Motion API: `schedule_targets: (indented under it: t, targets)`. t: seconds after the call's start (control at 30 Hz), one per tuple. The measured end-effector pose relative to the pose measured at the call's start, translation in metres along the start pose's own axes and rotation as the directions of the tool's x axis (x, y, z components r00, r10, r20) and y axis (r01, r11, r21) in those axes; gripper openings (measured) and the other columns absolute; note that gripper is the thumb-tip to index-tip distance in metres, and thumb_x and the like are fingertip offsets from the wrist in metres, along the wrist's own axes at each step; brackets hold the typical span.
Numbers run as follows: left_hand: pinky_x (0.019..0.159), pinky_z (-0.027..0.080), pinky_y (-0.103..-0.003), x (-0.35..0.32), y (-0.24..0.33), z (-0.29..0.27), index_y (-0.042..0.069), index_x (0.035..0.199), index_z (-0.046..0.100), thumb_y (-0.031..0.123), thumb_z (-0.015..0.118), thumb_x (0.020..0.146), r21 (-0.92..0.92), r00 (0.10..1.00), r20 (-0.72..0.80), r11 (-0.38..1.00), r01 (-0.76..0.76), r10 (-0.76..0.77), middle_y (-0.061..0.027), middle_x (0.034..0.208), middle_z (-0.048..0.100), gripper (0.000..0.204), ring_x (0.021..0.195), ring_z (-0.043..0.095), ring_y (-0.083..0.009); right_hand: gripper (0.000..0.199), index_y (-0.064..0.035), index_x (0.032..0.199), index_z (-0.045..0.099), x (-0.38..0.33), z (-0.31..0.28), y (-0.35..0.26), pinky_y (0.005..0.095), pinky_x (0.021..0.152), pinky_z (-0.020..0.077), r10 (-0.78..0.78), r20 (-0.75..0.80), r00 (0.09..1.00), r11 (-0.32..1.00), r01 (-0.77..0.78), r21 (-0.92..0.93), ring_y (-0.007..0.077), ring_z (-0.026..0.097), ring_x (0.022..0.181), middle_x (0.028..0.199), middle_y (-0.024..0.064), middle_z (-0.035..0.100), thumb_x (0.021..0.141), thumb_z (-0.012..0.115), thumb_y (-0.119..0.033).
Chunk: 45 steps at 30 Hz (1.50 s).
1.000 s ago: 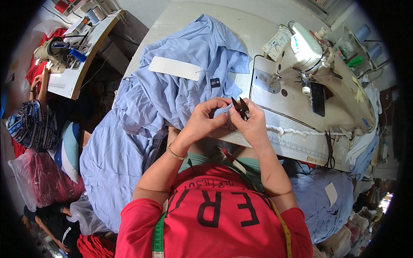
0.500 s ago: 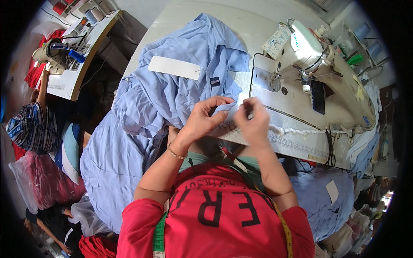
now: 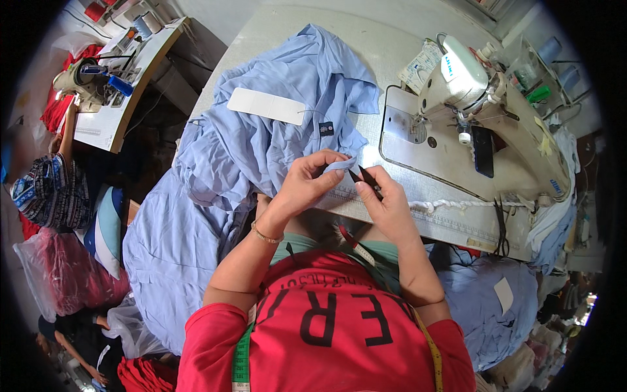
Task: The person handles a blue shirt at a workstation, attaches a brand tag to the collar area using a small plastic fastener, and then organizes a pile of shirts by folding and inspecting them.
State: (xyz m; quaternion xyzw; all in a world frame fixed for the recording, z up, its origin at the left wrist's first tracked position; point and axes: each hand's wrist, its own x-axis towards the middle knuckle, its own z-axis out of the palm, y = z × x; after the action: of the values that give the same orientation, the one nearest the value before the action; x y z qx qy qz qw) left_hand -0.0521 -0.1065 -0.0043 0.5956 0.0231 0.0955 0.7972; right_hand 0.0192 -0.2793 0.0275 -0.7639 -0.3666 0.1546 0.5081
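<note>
A light blue garment (image 3: 274, 140) lies crumpled on the sewing table, with a blank white card tag (image 3: 266, 106) and a small dark label (image 3: 326, 129) on it. My left hand (image 3: 307, 179) pinches a narrow edge of this garment between thumb and fingers. Close beside it, my right hand (image 3: 386, 199) grips small black thread snips (image 3: 369, 179). Their dark tips point at the pinched edge; whether the blades touch the cloth is hard to tell.
At the right stands a sewing machine (image 3: 477, 98), a dark phone (image 3: 483, 151) resting against it. Black scissors (image 3: 501, 227) hang at the table's front edge by a white twisted cord (image 3: 457, 204). More blue cloth (image 3: 173, 251) hangs at the left. A co-worker (image 3: 49, 186) sits at another machine.
My right hand was blurred in motion; now it is steady, lower, with the snips' tips beside the pinched edge. My left hand keeps its hold.
</note>
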Motion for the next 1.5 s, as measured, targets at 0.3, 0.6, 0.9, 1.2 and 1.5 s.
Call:
schedule_targets:
  t: [0.3,0.6,0.9,1.2,1.5]
  targets:
    - [0.086,0.040,-0.024,0.001,-0.001,0.000,-0.004,0.098,0.063,0.004,0.058,0.084,0.021,0.999,-0.019,0.999,-0.025,0.026,-0.0042,0.101,0.062,0.018,0.094,0.054,-0.0103,0.018,-0.0011,0.099,0.055,-0.001,0.006,0.002,0.0324,0.057,0.0446,0.001,-0.031,1.000,0.999,0.000,0.033,0.0253,0.059,0.065,0.077,0.0157,0.060,0.089,0.056,-0.016]
    - [0.086,0.040,-0.024,0.000,-0.002,0.001,-0.004,0.099,0.064,0.003,0.058,0.083,0.015,0.999,-0.025,0.999,-0.031,0.032,-0.0040,0.100,0.062,0.018,0.094,0.054,-0.0098,0.017,-0.0012,0.098,0.054,0.001,0.008,0.003,0.0315,0.056,0.0441,-0.018,-0.037,0.999,0.999,0.019,0.033,0.0230,0.057,0.062,0.073,0.0141,0.058,0.089,0.055,-0.015]
    - [0.084,0.040,-0.024,0.001,-0.002,0.001,-0.003,0.098,0.064,0.004,0.059,0.084,0.005,0.999,-0.027,0.999,-0.032,0.032,-0.0041,0.100,0.062,0.017,0.093,0.053,-0.0101,0.016,-0.0009,0.097,0.054,0.001,0.008,0.003,0.0309,0.055,0.0421,-0.023,-0.057,0.998,0.999,0.025,0.039,0.0200,0.053,0.058,0.070,0.0127,0.055,0.089,0.055,-0.014]
    - [0.086,0.040,-0.025,0.001,-0.004,0.000,-0.004,0.095,0.064,0.005,0.059,0.084,0.028,0.999,-0.034,0.999,-0.041,0.042,-0.0056,0.101,0.062,0.015,0.095,0.054,-0.0117,0.015,-0.0010,0.097,0.054,0.001,0.009,0.003,0.0308,0.055,0.0415,0.001,-0.055,0.999,1.000,0.001,0.031,0.0209,0.053,0.058,0.070,0.0134,0.056,0.088,0.056,-0.014]
    - [0.084,0.040,-0.024,0.001,-0.001,0.001,-0.004,0.095,0.064,0.006,0.059,0.085,-0.025,1.000,-0.023,1.000,-0.014,0.013,-0.0050,0.101,0.061,0.015,0.093,0.053,-0.0104,0.016,-0.0023,0.098,0.055,0.000,0.014,0.007,0.0348,0.055,0.0441,-0.104,-0.138,0.985,0.993,0.095,-0.072,0.0303,0.058,0.062,0.077,0.0163,0.059,0.088,0.057,-0.015]
